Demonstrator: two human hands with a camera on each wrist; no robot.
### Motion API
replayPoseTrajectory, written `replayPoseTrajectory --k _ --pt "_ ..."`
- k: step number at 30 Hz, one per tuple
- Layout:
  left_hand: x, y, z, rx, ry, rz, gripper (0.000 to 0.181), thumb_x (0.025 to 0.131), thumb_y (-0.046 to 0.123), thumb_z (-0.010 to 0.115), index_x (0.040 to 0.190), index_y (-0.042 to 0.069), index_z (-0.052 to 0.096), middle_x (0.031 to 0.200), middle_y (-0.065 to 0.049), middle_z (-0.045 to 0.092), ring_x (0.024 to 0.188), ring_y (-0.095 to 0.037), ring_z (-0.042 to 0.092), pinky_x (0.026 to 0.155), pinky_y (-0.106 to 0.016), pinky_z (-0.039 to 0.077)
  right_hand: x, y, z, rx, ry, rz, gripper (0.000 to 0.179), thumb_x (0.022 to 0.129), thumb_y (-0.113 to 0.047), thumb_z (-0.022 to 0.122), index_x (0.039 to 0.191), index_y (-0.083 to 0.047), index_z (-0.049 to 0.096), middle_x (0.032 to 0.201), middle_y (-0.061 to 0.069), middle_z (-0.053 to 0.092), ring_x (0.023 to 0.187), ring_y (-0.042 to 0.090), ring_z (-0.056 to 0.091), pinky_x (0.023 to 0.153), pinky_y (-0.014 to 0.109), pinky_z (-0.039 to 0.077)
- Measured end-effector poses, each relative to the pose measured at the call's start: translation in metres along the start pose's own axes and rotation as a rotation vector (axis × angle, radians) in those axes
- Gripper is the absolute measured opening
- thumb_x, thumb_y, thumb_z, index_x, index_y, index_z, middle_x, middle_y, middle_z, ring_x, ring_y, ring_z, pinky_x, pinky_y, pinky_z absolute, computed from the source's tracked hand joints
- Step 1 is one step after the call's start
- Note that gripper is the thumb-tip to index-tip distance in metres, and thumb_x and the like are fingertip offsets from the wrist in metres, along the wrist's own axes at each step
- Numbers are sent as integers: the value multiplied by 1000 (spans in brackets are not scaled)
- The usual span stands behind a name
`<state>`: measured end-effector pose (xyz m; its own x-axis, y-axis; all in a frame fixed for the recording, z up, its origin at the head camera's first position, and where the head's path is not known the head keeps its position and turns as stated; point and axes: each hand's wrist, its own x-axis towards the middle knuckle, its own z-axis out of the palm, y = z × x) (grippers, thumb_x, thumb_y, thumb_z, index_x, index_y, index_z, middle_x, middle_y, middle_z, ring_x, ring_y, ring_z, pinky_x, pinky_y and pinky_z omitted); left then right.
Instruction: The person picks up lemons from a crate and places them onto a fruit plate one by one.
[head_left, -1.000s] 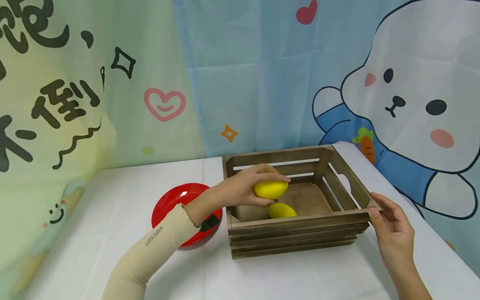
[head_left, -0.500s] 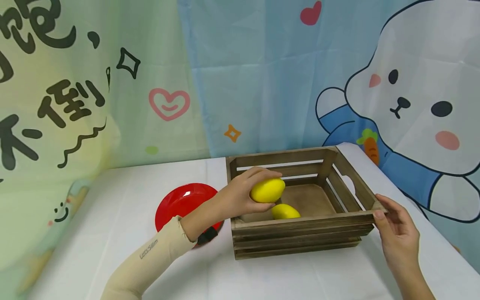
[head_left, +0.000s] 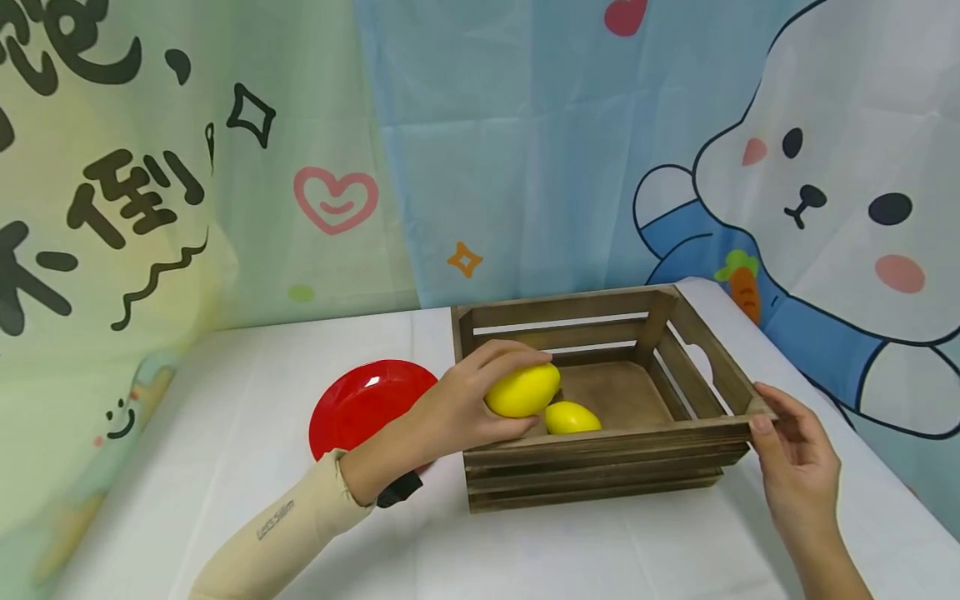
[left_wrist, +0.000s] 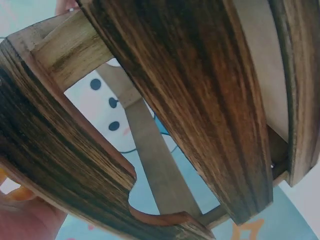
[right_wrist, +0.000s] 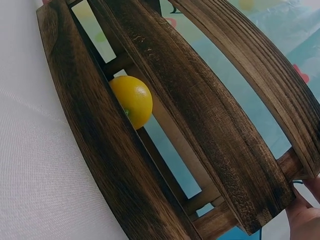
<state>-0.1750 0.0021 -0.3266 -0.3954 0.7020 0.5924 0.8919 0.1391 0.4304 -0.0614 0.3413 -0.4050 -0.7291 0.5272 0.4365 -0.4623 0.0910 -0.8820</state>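
My left hand (head_left: 468, 404) grips a yellow lemon (head_left: 522, 390) over the left end of a brown slatted wooden crate (head_left: 600, 462), thumb below and fingers over the top. A second lemon (head_left: 572, 417) lies inside, behind the front wall; through the slats in the right wrist view this lemon (right_wrist: 134, 100) shows partly. My right hand (head_left: 798, 458) holds the crate's near right corner, thumb in front and fingers behind. At the lower left of the left wrist view, part of my left hand (left_wrist: 30, 220) appears beside the crate's end.
A red plate (head_left: 360, 400) sits left of the crate, partly covered by my left forearm. A white cloth (head_left: 600, 542) covers the table. Behind it hangs a printed curtain (head_left: 525, 167) with a cartoon rabbit.
My left hand has moved left and slightly nearer with the lemon, away from the second lemon. My right hand stays on the crate's corner. The head view has shifted slightly.
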Motion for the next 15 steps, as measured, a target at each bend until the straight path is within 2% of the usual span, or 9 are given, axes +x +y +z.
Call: replayPoseTrajectory --k 9,15 --pt "-13 4 -8 108 25 9 57 83 16 78 134 14 52 132 -8 52 117 -20 56 92 -21 51 0 5 0 83 -34 -43 38 92 14 51 130 9 55 115 5 62 88 8 55 73 10 48" --pt "-19 4 -12 106 57 3 58 81 13 79 133 12 54 131 -8 52 116 -20 57 95 -22 49 2 5 3 140 -53 -84 37 92 15 49 129 16 50 115 7 63 91 9 58 77 12 49"
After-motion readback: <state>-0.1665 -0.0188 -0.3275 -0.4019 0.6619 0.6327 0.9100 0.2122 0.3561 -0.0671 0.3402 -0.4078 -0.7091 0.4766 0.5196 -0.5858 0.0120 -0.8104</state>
